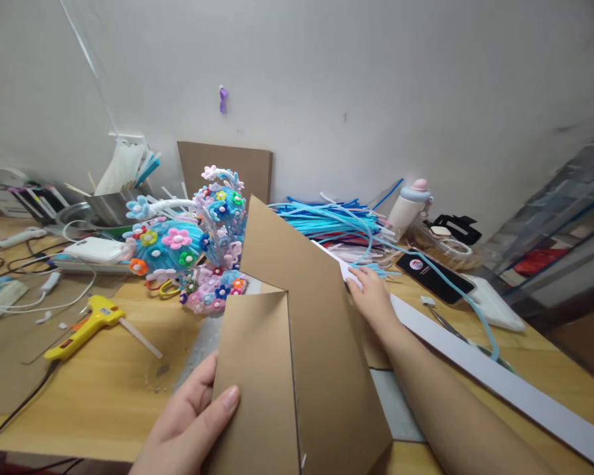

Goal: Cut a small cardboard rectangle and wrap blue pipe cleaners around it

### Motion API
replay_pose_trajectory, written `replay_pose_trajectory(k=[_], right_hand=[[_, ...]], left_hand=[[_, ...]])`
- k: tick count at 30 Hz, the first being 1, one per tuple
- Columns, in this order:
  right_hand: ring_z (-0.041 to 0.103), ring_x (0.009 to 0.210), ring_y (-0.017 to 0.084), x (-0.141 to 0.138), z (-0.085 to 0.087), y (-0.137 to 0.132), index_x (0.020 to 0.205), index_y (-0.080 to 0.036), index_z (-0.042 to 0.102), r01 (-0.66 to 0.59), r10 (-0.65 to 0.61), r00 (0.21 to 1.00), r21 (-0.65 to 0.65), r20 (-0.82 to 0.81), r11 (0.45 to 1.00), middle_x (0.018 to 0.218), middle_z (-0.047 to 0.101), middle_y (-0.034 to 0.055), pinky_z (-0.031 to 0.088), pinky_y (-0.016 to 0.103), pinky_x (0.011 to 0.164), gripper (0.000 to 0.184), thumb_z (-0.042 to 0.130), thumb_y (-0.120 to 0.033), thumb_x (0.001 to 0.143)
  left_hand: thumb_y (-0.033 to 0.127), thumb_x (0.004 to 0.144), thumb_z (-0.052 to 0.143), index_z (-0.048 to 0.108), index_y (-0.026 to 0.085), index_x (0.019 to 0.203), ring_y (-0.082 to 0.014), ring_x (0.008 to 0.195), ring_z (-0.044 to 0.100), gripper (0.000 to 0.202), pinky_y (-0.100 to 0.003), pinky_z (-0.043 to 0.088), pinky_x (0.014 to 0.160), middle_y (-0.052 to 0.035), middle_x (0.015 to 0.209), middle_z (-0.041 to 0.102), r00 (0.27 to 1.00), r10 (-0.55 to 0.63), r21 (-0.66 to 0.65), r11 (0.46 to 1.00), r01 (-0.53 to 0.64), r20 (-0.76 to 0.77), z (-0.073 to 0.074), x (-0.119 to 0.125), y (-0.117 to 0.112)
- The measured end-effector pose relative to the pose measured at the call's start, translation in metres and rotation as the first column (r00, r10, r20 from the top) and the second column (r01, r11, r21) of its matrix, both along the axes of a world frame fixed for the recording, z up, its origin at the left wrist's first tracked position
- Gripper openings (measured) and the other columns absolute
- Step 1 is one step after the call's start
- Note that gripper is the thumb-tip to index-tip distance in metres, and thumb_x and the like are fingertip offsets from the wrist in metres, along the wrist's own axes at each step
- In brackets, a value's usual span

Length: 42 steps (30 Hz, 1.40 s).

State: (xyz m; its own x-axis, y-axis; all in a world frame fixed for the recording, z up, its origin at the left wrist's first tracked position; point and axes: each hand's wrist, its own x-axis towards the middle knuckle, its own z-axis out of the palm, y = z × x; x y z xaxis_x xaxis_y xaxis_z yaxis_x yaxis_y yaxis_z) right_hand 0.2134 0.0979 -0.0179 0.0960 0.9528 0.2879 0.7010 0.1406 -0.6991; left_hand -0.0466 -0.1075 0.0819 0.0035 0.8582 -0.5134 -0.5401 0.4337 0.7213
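Clamping the cardboard [336, 330] in your left hand [191, 412], you're touching the white strip [475, 362] slanting along its right side with your right hand [372, 302], grip unclear.

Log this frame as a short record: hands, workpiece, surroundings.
Left hand: gripping cardboard by its near flap, thumb on the front face
Right hand: at the cardboard's right edge, fingers by the white strip; exact grip unclear
Workpiece: cardboard, folded, flap angled left
Left on table: yellow glue gun
Beyond, left: fuzzy flowers, many colors
Beyond, right: fuzzy stems, mostly blue; bottle; phone
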Motion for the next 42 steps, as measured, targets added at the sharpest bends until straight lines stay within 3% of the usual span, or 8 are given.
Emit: replay_pose_trajectory(k=[4, 8, 10, 12, 18, 25, 33, 42], right_hand=[[0.062, 0.099, 0.022, -0.015, 0.017, -0.045, 0.119, -0.028, 0.056, -0.220, 0.180, 0.936, -0.102, -0.303, 0.970, 0.110, 0.066, 0.0064, 0.050, 0.038, 0.080, 0.040, 0.035, -0.047, 0.090], [0.068, 0.080, 0.019, -0.021, 0.028, -0.083, 0.116, -0.026, 0.056, -0.631, 0.056, 0.447, -0.271, -0.893, 0.727, 0.102, 0.069, 0.0064, 0.055, 0.031, 0.066, 0.037, 0.050, -0.047, 0.085], [0.067, 0.090, 0.018, -0.020, 0.031, -0.091, 0.116, -0.026, 0.054, -0.662, -0.004, 0.260, -0.181, -0.966, 0.727, 0.109, 0.067, 0.0051, 0.054, 0.030, 0.076, 0.038, 0.061, -0.036, 0.081], [0.064, 0.100, 0.021, -0.017, 0.033, -0.094, 0.117, -0.027, 0.051, -0.604, 0.022, 0.207, -0.110, -0.978, 0.789, 0.115, 0.065, 0.0040, 0.051, 0.034, 0.085, 0.042, 0.065, -0.028, 0.078], [0.064, 0.099, 0.027, -0.007, 0.036, -0.097, 0.112, -0.025, 0.047, -0.453, 0.022, 0.258, -0.101, -0.966, 0.886, 0.114, 0.065, 0.0052, 0.049, 0.046, 0.087, 0.042, 0.068, -0.027, 0.075], [0.067, 0.092, 0.025, 0.027, 0.048, -0.101, 0.132, -0.034, 0.033, -0.418, -0.045, 0.281, -0.165, -0.959, 0.893, 0.118, 0.064, 0.0051, 0.054, 0.044, 0.080, 0.066, 0.067, -0.025, 0.076], [0.069, 0.084, 0.031, 0.083, 0.074, -0.129, 0.130, -0.040, 0.044, -0.279, -0.220, 0.399, -0.346, -0.890, 0.896, 0.117, 0.065, 0.0065, 0.057, 0.043, 0.071, 0.077, 0.073, -0.017, 0.062], [0.068, 0.084, 0.033, 0.074, 0.078, -0.143, 0.131, -0.040, 0.043, -0.221, -0.263, 0.390, -0.367, -0.883, 0.904, 0.122, 0.061, 0.0114, 0.058, 0.043, 0.067, 0.078, 0.074, -0.027, 0.061]], left_hand=[[0.018, 0.072, 0.070, 0.039, 0.029, 0.134, -0.0259, 0.085, 0.068, 0.070, -0.036, 0.054, 0.076, -0.0094, 0.103, 0.070, 0.996, -0.064, 0.052, 0.997, 0.061, 0.064, 0.001, 0.006, 0.005], [0.020, 0.077, 0.064, 0.044, 0.024, 0.131, -0.0243, 0.089, 0.067, 0.057, -0.035, 0.052, 0.081, -0.0103, 0.107, 0.068, 0.937, -0.231, 0.238, 0.956, 0.169, 0.263, -0.008, 0.017, 0.016], [0.021, 0.079, 0.060, 0.048, 0.023, 0.129, -0.0227, 0.085, 0.068, 0.051, -0.033, 0.052, 0.077, -0.0093, 0.103, 0.069, 0.907, -0.291, 0.268, 0.940, 0.211, 0.305, -0.013, 0.026, 0.023], [0.020, 0.081, 0.058, 0.053, 0.024, 0.124, -0.0191, 0.073, 0.069, 0.044, -0.028, 0.053, 0.066, -0.0066, 0.091, 0.072, 0.914, -0.292, 0.217, 0.947, 0.236, 0.282, -0.017, 0.035, 0.029], [0.015, 0.075, 0.063, 0.068, 0.017, 0.101, -0.0133, 0.053, 0.064, 0.026, -0.020, 0.046, 0.052, -0.0014, 0.060, 0.070, 0.914, -0.325, 0.124, 0.945, 0.303, 0.241, -0.027, 0.049, 0.034], [0.023, 0.079, 0.061, 0.059, 0.019, 0.116, -0.0226, 0.086, 0.067, 0.037, -0.031, 0.051, 0.075, -0.0090, 0.098, 0.071, 0.890, -0.377, 0.326, 0.901, 0.288, 0.255, -0.025, 0.029, 0.044], [0.016, 0.079, 0.060, 0.032, 0.030, 0.137, -0.0267, 0.103, 0.061, 0.066, -0.039, 0.050, 0.083, -0.0082, 0.130, 0.055, 0.949, -0.290, 0.250, 0.916, 0.313, -0.126, -0.003, 0.011, 0.055], [0.015, 0.078, 0.057, 0.041, 0.022, 0.132, -0.0262, 0.126, 0.043, 0.056, -0.042, 0.031, 0.105, -0.0083, 0.137, 0.048, 0.944, -0.201, 0.319, 0.905, 0.282, -0.262, -0.027, 0.026, 0.057]])
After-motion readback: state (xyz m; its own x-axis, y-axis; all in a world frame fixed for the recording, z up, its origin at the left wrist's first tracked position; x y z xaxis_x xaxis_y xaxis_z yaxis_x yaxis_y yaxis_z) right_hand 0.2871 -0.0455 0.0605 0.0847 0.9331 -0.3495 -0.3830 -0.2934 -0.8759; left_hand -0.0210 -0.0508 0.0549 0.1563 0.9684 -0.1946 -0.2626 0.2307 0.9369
